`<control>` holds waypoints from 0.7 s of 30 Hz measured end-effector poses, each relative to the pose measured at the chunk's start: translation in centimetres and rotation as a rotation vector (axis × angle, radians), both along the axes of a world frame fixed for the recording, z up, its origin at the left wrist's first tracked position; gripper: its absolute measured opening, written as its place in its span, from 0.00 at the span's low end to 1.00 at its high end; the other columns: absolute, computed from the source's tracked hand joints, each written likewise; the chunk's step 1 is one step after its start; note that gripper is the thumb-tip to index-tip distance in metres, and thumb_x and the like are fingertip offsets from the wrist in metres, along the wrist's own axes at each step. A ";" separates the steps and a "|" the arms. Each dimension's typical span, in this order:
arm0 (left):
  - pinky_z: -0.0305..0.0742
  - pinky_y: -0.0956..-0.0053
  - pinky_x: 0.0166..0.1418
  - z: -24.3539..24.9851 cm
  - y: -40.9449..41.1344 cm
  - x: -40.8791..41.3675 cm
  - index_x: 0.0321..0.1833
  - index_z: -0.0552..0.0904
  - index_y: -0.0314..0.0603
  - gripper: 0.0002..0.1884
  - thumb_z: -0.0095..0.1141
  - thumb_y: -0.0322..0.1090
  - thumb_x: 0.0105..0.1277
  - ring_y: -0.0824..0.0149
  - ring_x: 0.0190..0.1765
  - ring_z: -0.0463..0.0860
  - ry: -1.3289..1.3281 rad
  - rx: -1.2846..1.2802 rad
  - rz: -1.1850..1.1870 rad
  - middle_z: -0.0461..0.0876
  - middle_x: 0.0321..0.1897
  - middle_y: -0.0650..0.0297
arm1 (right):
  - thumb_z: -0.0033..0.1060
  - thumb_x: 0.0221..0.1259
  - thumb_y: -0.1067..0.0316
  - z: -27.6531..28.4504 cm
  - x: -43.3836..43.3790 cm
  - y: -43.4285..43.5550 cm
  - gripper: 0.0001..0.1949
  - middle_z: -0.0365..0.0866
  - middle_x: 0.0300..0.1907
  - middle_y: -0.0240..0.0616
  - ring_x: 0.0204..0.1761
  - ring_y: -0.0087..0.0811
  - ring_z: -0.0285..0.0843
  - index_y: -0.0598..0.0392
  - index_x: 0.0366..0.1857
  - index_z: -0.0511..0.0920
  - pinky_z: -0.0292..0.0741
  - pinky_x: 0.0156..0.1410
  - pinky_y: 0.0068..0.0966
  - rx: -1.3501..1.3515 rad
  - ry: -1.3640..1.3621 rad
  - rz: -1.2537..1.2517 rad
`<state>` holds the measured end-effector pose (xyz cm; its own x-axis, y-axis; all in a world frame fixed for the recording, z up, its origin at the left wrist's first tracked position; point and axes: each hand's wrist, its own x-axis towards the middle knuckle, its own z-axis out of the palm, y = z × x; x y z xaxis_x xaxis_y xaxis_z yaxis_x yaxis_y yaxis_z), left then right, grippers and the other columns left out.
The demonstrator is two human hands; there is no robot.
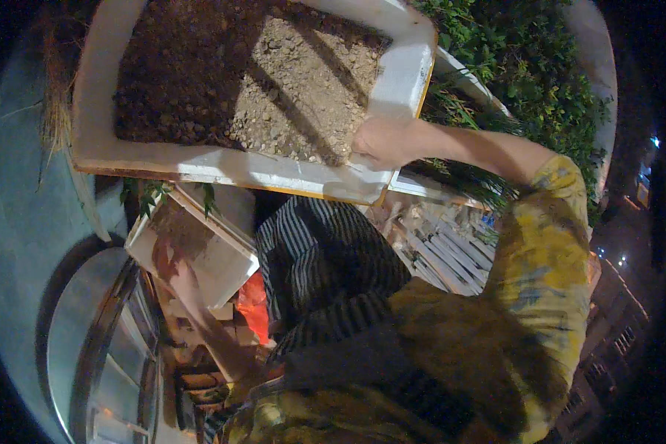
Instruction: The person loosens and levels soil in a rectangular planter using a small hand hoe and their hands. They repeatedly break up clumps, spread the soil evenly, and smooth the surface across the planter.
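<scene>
A large white foam box (200,166) of soil fills the upper middle of the head view. Its soil (294,94) is pale and crumbly at the right, dark in shadow at the left. My right hand (386,141), fingers curled, rests at the near right corner, touching the soil's edge and the rim; whether anything is in it is hidden. Lower left, my left hand (171,261) reaches to a smaller white box (213,277), tilted, with brown soil-like matter (186,227) inside. That hand is dim and blurred, so its grip is unclear.
Leafy green plants (505,61) grow at the upper right. Long pale strips (447,252) lie below them, right of my striped trouser leg. A red plastic bag (253,305) is beside the smaller box. Dry stalks (58,111) and a dark curved frame (61,294) stand at the left.
</scene>
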<state>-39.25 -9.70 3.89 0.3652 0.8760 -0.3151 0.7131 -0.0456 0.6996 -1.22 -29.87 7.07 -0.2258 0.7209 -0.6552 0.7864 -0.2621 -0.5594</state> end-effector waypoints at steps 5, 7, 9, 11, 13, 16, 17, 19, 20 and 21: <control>0.62 0.74 0.57 -0.8 -2.2 1.7 0.50 0.73 0.31 0.17 0.51 0.31 0.59 0.62 0.54 0.69 0.045 -0.294 0.076 0.69 0.53 0.54 | 0.50 0.46 0.63 0.3 -1.5 -0.5 0.12 0.70 0.17 0.52 0.22 0.49 0.71 0.62 0.17 0.72 0.66 0.28 0.39 0.075 0.036 -0.151; 0.63 0.75 0.56 -0.9 -3.2 2.4 0.49 0.74 0.30 0.16 0.51 0.33 0.60 0.62 0.52 0.70 -0.006 -0.301 0.058 0.69 0.53 0.54 | 0.50 0.46 0.62 0.6 -0.8 0.3 0.12 0.71 0.16 0.52 0.22 0.49 0.72 0.62 0.16 0.72 0.66 0.28 0.39 0.026 -0.001 -0.128; 0.65 0.76 0.53 -0.9 -3.9 2.8 0.47 0.74 0.27 0.17 0.51 0.35 0.61 0.65 0.48 0.73 -0.085 -0.165 -0.066 0.70 0.48 0.54 | 0.51 0.45 0.62 0.3 -0.2 0.8 0.12 0.71 0.16 0.51 0.22 0.48 0.72 0.61 0.17 0.73 0.66 0.27 0.39 0.026 -0.034 -0.100; 0.66 0.76 0.52 0.4 -4.1 4.1 0.48 0.73 0.27 0.17 0.50 0.35 0.61 0.66 0.46 0.73 -0.128 -0.187 -0.096 0.70 0.47 0.55 | 0.52 0.44 0.61 0.1 0.2 0.8 0.12 0.71 0.16 0.51 0.22 0.48 0.72 0.61 0.17 0.74 0.66 0.26 0.39 0.078 -0.065 -0.071; 0.67 0.77 0.51 -0.4 -4.3 3.4 0.48 0.73 0.28 0.16 0.50 0.34 0.61 0.67 0.47 0.73 -0.154 -0.320 -0.019 0.68 0.48 0.56 | 0.53 0.42 0.62 -0.2 -0.1 1.1 0.11 0.72 0.17 0.50 0.22 0.49 0.72 0.60 0.19 0.75 0.67 0.26 0.39 0.034 -0.094 0.033; 0.67 0.76 0.52 -0.6 -4.5 3.1 0.48 0.73 0.28 0.16 0.49 0.33 0.61 0.67 0.48 0.72 -0.172 -0.285 -0.003 0.68 0.49 0.56 | 0.55 0.39 0.63 -2.2 -1.4 1.1 0.10 0.72 0.17 0.50 0.22 0.49 0.72 0.60 0.20 0.76 0.67 0.26 0.40 0.067 -0.123 0.117; 0.67 0.76 0.52 -0.4 -4.4 3.2 0.48 0.73 0.28 0.16 0.49 0.32 0.61 0.67 0.49 0.72 -0.180 -0.275 -0.001 0.68 0.49 0.56 | 0.55 0.38 0.63 -2.9 -1.9 1.0 0.10 0.72 0.17 0.50 0.22 0.49 0.72 0.60 0.21 0.76 0.67 0.26 0.40 0.093 -0.132 0.131; 0.67 0.76 0.52 -0.2 -4.4 2.9 0.48 0.73 0.28 0.15 0.49 0.31 0.61 0.66 0.49 0.72 -0.158 -0.255 0.004 0.68 0.49 0.55 | 0.57 0.36 0.64 -4.2 -2.4 1.1 0.10 0.72 0.17 0.50 0.22 0.49 0.72 0.60 0.19 0.75 0.67 0.27 0.41 0.186 -0.089 0.028; 0.67 0.76 0.53 -0.2 -4.4 2.7 0.48 0.73 0.28 0.15 0.49 0.31 0.61 0.65 0.50 0.72 -0.134 -0.247 0.004 0.68 0.50 0.55 | 0.57 0.35 0.65 -4.8 -2.5 1.1 0.09 0.72 0.16 0.50 0.21 0.49 0.72 0.60 0.19 0.75 0.67 0.27 0.41 0.232 -0.067 -0.023; 0.67 0.76 0.53 -0.2 -4.4 2.4 0.48 0.74 0.28 0.15 0.49 0.31 0.61 0.65 0.50 0.72 -0.107 -0.238 0.006 0.68 0.50 0.55 | 0.56 0.34 0.66 -5.9 -2.4 0.9 0.08 0.72 0.17 0.51 0.22 0.50 0.72 0.60 0.18 0.75 0.68 0.27 0.41 0.215 -0.066 -0.067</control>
